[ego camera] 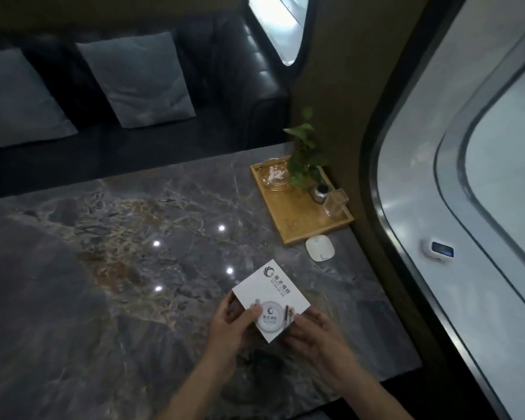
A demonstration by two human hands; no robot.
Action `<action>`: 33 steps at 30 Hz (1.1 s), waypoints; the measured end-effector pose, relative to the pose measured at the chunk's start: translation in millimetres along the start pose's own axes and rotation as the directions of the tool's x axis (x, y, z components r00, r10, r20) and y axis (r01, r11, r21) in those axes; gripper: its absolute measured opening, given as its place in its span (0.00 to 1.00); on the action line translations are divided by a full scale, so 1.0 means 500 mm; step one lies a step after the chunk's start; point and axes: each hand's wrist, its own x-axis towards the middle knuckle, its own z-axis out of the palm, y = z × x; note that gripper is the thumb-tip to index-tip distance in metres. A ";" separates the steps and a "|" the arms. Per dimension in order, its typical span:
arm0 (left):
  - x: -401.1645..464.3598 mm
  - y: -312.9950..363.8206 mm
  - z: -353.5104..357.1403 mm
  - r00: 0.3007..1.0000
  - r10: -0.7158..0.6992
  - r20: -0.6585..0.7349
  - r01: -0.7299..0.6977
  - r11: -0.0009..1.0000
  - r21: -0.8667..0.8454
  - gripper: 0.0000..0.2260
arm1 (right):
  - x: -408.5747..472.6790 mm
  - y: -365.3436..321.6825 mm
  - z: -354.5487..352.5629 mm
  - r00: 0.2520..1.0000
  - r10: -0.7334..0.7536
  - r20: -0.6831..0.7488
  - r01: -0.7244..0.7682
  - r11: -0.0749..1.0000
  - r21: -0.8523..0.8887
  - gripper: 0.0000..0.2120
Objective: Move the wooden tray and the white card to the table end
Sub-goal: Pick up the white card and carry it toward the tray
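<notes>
Head view, looking down: two hands hold one white card (270,301) just above the grey marble surface (119,237). Her or his left hand (228,325) grips the card's left edge, thumb on the printed face and fingers behind. At the card's lower right corner is the right hand (319,331), fingers curled loosely under it; whether it pinches the card or only steadies it, I cannot tell. Printed on the card are a logo near its far corner and a round plate picture near the hands.

Beyond the hands and off to their right sits one wooden tray (297,219), against the wall at the far corner of the surface. I count four things on it: one glass ashtray (275,175), one small potted plant (308,159), one little dark-capped jar (318,194) and one clear holder (335,203). Between the tray and the card, just beside the tray's near edge, lies one small white rounded puck (319,248). Past the surface, two grey cushions (137,77) lean on a dark sofa (246,95).
</notes>
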 end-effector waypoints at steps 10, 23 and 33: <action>0.043 -0.043 0.147 0.989 -0.074 0.131 0.057 0.990 0.132 0.14 | -0.010 -0.052 -0.101 0.992 -0.030 -0.120 0.037 0.998 0.054 0.18; 0.110 -0.064 0.275 0.967 -0.183 0.179 0.123 0.945 0.302 0.13 | 0.021 -0.110 -0.193 0.935 -0.029 -0.352 0.074 0.990 0.117 0.14; 0.155 -0.087 0.364 0.968 -0.152 0.201 0.074 0.935 0.348 0.13 | 0.056 -0.141 -0.220 0.855 -0.032 -0.518 0.135 0.977 0.162 0.18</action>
